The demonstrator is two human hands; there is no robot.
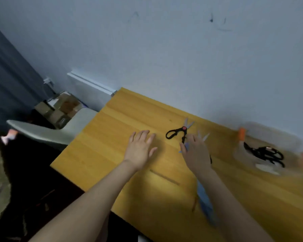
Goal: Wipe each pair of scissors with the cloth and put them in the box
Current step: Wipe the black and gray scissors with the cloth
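Observation:
A pair of black-handled scissors (177, 132) with a red pivot lies open on the yellow table (112, 137). My left hand (140, 148) hovers flat, fingers spread and holding nothing, just left of them. Right of the scissors, my right hand (196, 151) grips a blue cloth (205, 203) that trails back under my forearm. Pale blades (204, 137) stick out beyond its fingers, and motion blur hides whether it holds them. At the far right a clear box (241, 149) with orange clips holds black-handled scissors (266, 154).
The table's back edge runs along a pale wall. Off the left edge stand a grey padded board (51, 131) and cardboard boxes (59, 109) beside a dark curtain. The floor below is dark.

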